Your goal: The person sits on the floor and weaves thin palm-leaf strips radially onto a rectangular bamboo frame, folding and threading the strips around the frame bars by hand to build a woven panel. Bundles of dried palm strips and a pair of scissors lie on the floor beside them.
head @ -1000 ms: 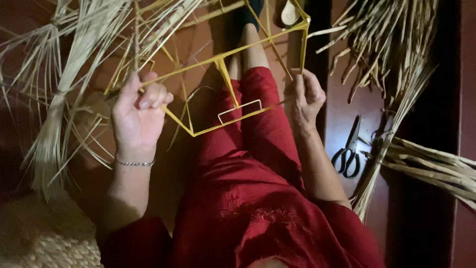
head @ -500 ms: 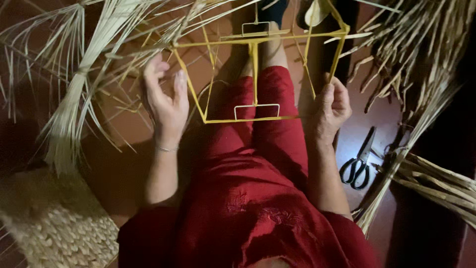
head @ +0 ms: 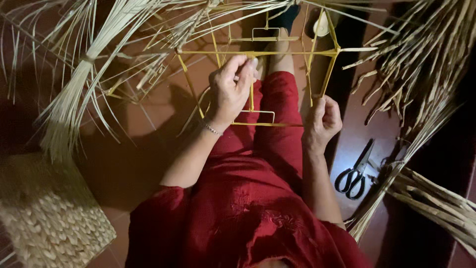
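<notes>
Fingers point(head: 241, 67) of the left hand point(head: 229, 92) are bunched together, pinching a thin pale strand against the upper bar of the yellow wire frame point(head: 258, 53), while the right hand point(head: 322, 121) is curled shut around the frame's right-side rod where it slopes down toward the lower bar. That frame rests over the person's lap, its lower bar lying across the red-clad legs point(head: 270, 134) and its upper bar out beyond the knees, above the terracotta tile floor point(head: 148, 164). A thin bracelet point(head: 213, 129) circles the left wrist. Pale straw strands spread fan-like from the frame's top toward the upper left, where a bound bundle of straw point(head: 74, 99) lies on the floor with its tied end pointing down toward the near left corner. Below that bundle, at the near left edge of the floor, sits a woven straw basket point(head: 47, 218). To the right of the legs, black-handled scissors point(head: 354, 171) lie on the floor, blades partly parted, just beside a heap of darker dried reeds point(head: 426, 74) that runs along the right edge and down into the near right corner.
</notes>
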`<act>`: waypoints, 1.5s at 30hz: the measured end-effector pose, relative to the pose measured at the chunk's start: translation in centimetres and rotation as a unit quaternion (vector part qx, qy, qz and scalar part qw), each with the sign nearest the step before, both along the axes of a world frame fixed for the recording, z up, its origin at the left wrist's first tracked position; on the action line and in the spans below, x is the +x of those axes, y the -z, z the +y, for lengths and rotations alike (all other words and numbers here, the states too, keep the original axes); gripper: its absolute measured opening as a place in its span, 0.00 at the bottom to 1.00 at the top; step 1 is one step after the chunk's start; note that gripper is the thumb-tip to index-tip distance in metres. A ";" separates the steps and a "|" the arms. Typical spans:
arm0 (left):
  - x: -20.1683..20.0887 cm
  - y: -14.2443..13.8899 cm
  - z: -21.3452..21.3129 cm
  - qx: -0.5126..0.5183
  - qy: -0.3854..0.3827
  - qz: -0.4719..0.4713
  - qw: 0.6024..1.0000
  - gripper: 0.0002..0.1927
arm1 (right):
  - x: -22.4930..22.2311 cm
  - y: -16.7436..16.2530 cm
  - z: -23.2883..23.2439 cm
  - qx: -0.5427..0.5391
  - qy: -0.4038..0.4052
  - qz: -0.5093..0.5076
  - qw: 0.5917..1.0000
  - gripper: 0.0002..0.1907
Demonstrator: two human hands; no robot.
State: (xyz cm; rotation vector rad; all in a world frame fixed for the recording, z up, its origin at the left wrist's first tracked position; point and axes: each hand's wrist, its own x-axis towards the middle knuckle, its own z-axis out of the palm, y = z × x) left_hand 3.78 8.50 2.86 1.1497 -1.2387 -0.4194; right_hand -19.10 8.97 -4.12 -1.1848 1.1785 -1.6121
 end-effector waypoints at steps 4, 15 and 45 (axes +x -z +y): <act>0.6 0.3 -1.0 0.003 -0.090 -0.121 0.989 0.08 | 0.3 0.2 0.0 -0.008 -0.021 -0.007 1.000 0.09; 0.0 0.5 -1.1 0.044 0.057 0.057 0.996 0.07 | 0.3 0.3 -0.4 0.004 -0.010 -0.069 0.998 0.09; -1.5 2.9 1.6 0.116 0.088 -0.195 0.970 0.08 | -0.9 -1.3 -1.8 -0.012 0.024 -0.161 0.987 0.08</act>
